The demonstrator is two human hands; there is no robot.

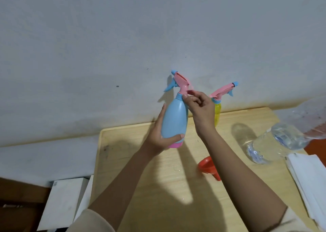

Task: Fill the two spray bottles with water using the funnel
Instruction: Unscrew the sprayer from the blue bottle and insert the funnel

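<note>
A blue spray bottle (pixel 174 119) with a pink base and a pink-and-blue trigger head is lifted above the wooden table (pixel 158 178). My left hand (pixel 159 136) wraps its lower body. My right hand (pixel 198 106) pinches the neck just under the trigger head. Behind my right hand a yellow spray bottle (pixel 217 111) stands upright by the wall, its pink head on. An orange funnel (pixel 207 166) lies on its side on the table, partly hidden by my right forearm. A clear plastic water bottle (pixel 275 143) lies tilted at the right.
A stack of white paper towels (pixel 310 178) lies at the table's right edge. White boxes (pixel 65 203) stand on the floor left of the table. A grey wall (pixel 141 37) rises right behind the table.
</note>
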